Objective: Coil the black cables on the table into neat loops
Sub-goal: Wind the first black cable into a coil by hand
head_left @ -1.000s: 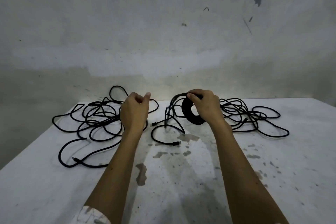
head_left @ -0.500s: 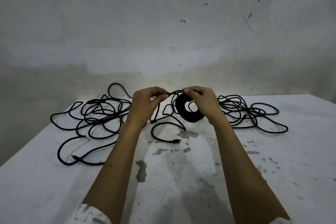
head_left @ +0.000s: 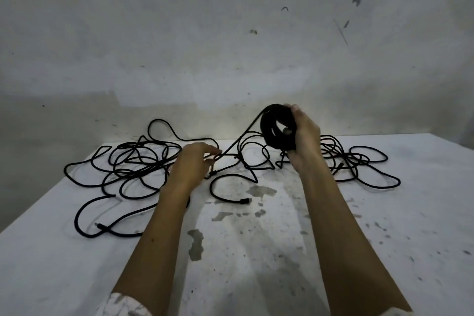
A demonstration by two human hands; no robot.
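Head view: right hand (head_left: 305,136) clenched round wound coil (head_left: 278,127), raised. Left hand (head_left: 195,164) pinching taut cable strand (head_left: 246,131) running up toward one o'clock into coil.

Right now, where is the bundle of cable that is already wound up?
In the head view, the wound coil is right of centre, held up off the table in the right hand, with loose cable lying behind and beside it.
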